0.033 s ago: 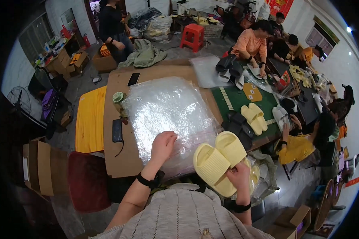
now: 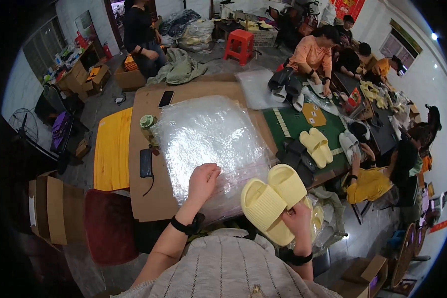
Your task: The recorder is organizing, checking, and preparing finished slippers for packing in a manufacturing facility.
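Slippers (image 2: 274, 201), pale yellow pair, held together in right hand (image 2: 297, 218) just off near edge of tabletop (image 2: 149, 196), toes pointing up and away from the person. Right fingers wrapped round the heel ends, thumb on top; black band on that wrist. Left hand (image 2: 201, 183) lies on the near corner of a stack of clear plastic bags (image 2: 208, 144), fingers curled narrow w/ tips pressing the top sheet; can't tell if a sheet is pinched. Black strap on left wrist too.

Bag stack covers most of the brown tabletop's middle. Along its left edge: dark phone (image 2: 146, 163) w/ cable trailing toward the person, small green-topped tape roll (image 2: 147, 120) beyond it; second phone (image 2: 166, 99) at far side. Yellow board (image 2: 113, 149) just left of tabletop. To the right, green mat (image 2: 295, 125) w/ another yellow slipper pair (image 2: 317, 146), black slippers beside it. Other people sit around far and right sides, one in orange top (image 2: 313, 53), one in yellow top (image 2: 368, 185). Red stool (image 2: 239, 44) on floor beyond.
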Demonstrator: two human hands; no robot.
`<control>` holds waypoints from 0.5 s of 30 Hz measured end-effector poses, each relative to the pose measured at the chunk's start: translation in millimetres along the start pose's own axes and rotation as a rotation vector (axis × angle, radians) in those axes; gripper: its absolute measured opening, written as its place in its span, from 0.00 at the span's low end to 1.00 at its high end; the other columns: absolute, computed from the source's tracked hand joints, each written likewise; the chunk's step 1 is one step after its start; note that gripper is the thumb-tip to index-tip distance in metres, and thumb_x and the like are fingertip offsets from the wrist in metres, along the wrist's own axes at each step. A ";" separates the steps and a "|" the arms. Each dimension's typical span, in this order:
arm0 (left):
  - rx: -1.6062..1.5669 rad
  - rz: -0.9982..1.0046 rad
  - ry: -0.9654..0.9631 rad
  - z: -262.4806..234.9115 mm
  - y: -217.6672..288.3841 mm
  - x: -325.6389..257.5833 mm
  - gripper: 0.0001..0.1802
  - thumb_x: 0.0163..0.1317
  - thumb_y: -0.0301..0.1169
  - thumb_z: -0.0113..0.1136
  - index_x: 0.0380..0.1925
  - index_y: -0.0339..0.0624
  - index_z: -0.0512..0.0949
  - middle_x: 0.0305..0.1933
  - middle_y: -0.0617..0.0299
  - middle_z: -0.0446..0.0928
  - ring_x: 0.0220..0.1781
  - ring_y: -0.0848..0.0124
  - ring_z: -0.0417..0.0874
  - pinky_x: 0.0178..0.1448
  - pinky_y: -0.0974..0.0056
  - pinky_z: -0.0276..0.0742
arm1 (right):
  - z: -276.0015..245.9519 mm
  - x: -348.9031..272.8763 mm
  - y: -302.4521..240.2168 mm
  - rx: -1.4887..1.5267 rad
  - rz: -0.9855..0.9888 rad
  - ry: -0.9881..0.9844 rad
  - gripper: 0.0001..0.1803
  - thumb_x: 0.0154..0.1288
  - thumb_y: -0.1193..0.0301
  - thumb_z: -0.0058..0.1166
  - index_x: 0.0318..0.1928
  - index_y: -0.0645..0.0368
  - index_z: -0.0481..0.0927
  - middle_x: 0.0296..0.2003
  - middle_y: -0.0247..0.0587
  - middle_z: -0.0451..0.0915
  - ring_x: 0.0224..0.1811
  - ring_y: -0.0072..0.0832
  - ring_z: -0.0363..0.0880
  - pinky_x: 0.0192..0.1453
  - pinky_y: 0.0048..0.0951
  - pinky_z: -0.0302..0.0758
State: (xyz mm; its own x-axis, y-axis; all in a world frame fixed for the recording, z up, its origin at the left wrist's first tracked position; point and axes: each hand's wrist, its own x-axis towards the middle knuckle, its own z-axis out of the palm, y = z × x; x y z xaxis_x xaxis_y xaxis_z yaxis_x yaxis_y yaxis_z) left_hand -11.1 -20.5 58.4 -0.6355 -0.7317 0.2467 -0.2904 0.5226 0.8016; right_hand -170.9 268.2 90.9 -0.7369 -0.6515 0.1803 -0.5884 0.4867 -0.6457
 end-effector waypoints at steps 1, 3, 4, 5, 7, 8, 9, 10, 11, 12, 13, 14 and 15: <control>0.000 0.001 -0.002 0.1 1.2 -0.1 0.11 0.64 0.34 0.58 0.38 0.41 0.84 0.44 0.54 0.83 0.46 0.53 0.80 0.51 0.55 0.75 | -0.7 -0.7 -0.6 0.000 0.002 0.001 0.17 0.47 0.66 0.70 0.40 0.55 0.84 0.24 0.40 0.78 0.22 0.31 0.78 0.27 0.32 0.74; 0.022 0.074 0.017 -0.1 5.9 -0.2 0.09 0.65 0.32 0.58 0.39 0.41 0.84 0.43 0.55 0.83 0.44 0.53 0.79 0.51 0.55 0.75 | -1.5 -2.6 -2.8 -0.053 -0.006 -0.036 0.18 0.47 0.64 0.70 0.39 0.55 0.84 0.22 0.39 0.76 0.22 0.32 0.77 0.27 0.34 0.73; 0.021 0.075 0.014 -0.4 7.9 -0.1 0.09 0.65 0.32 0.58 0.39 0.41 0.84 0.43 0.55 0.83 0.44 0.53 0.79 0.51 0.55 0.75 | 0.4 -3.6 -2.2 -0.053 -0.003 -0.034 0.18 0.47 0.64 0.70 0.39 0.55 0.84 0.22 0.39 0.76 0.22 0.32 0.77 0.27 0.34 0.73; 0.020 0.085 -0.001 -0.7 9.8 -0.1 0.10 0.65 0.32 0.57 0.40 0.41 0.83 0.43 0.55 0.83 0.45 0.53 0.80 0.51 0.56 0.76 | 4.0 -4.5 -1.0 -0.029 -0.001 -0.050 0.17 0.47 0.64 0.70 0.38 0.56 0.84 0.22 0.39 0.76 0.22 0.32 0.77 0.26 0.34 0.72; 0.020 0.095 -0.016 0.3 10.3 -1.1 0.10 0.65 0.32 0.57 0.40 0.41 0.83 0.43 0.56 0.83 0.45 0.54 0.80 0.50 0.56 0.76 | 8.7 -4.9 -2.8 -0.002 0.002 -0.065 0.16 0.48 0.64 0.70 0.37 0.56 0.83 0.22 0.38 0.76 0.22 0.33 0.76 0.26 0.35 0.72; 0.018 0.082 -0.012 2.1 8.6 -3.1 0.10 0.65 0.32 0.56 0.41 0.42 0.82 0.43 0.55 0.83 0.45 0.54 0.80 0.50 0.56 0.76 | 10.7 -3.6 -5.4 -0.037 -0.002 -0.075 0.15 0.48 0.63 0.69 0.36 0.56 0.83 0.22 0.38 0.76 0.22 0.33 0.76 0.26 0.34 0.72; 0.015 0.069 -0.009 2.7 8.9 -4.4 0.10 0.65 0.32 0.56 0.41 0.42 0.82 0.42 0.55 0.83 0.45 0.54 0.80 0.50 0.56 0.76 | 11.9 -3.1 -7.2 -0.072 -0.004 -0.085 0.15 0.49 0.63 0.69 0.35 0.56 0.82 0.22 0.38 0.76 0.22 0.33 0.76 0.26 0.34 0.72; 0.016 0.069 -0.011 1.9 9.7 -5.1 0.10 0.65 0.32 0.56 0.41 0.42 0.82 0.42 0.55 0.83 0.45 0.54 0.80 0.50 0.56 0.76 | 15.3 -2.5 -5.7 -0.112 -0.009 -0.086 0.15 0.49 0.62 0.68 0.34 0.56 0.82 0.22 0.37 0.76 0.22 0.34 0.76 0.26 0.35 0.72; 0.004 0.046 -0.043 -0.1 11.4 -6.1 0.10 0.65 0.34 0.56 0.41 0.42 0.82 0.43 0.56 0.82 0.47 0.55 0.80 0.50 0.56 0.77 | 17.5 -1.6 -8.4 -0.111 -0.006 -0.086 0.15 0.49 0.62 0.68 0.34 0.56 0.82 0.22 0.37 0.76 0.22 0.34 0.76 0.26 0.35 0.72; -0.008 0.024 -0.077 -2.0 14.0 -6.9 0.11 0.65 0.36 0.57 0.41 0.43 0.82 0.44 0.57 0.82 0.48 0.55 0.80 0.51 0.57 0.77 | 20.6 -0.3 -11.7 -0.088 0.008 -0.051 0.15 0.49 0.62 0.68 0.35 0.56 0.81 0.22 0.37 0.76 0.21 0.34 0.76 0.26 0.35 0.72; -0.007 0.025 -0.082 -4.8 17.7 -8.7 0.11 0.65 0.36 0.57 0.41 0.43 0.82 0.44 0.57 0.82 0.48 0.55 0.80 0.51 0.57 0.77 | 23.0 0.4 -13.6 -0.066 0.023 -0.017 0.16 0.49 0.61 0.68 0.35 0.56 0.81 0.22 0.37 0.76 0.21 0.34 0.76 0.25 0.35 0.72; 0.038 0.113 -0.129 -8.5 22.5 -11.1 0.14 0.63 0.38 0.59 0.45 0.44 0.81 0.47 0.58 0.81 0.50 0.56 0.79 0.52 0.57 0.77 | 25.7 0.7 -12.1 -0.065 0.017 0.008 0.16 0.50 0.61 0.68 0.35 0.55 0.81 0.21 0.36 0.75 0.20 0.34 0.75 0.25 0.36 0.72; 0.084 0.199 -0.172 -12.6 26.1 -12.8 0.17 0.62 0.40 0.61 0.48 0.45 0.80 0.50 0.58 0.80 0.52 0.56 0.79 0.54 0.57 0.77 | 26.6 1.5 -13.5 -0.064 0.018 0.008 0.16 0.50 0.61 0.68 0.35 0.55 0.81 0.21 0.36 0.75 0.20 0.34 0.75 0.25 0.36 0.72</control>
State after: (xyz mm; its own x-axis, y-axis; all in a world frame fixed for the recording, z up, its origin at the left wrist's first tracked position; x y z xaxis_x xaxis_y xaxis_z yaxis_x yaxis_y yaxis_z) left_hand -1.6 -3.0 83.0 -0.7961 -0.5293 0.2934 -0.2010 0.6885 0.6969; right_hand -155.3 245.2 80.2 -0.7499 -0.6379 0.1752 -0.5951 0.5348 -0.5999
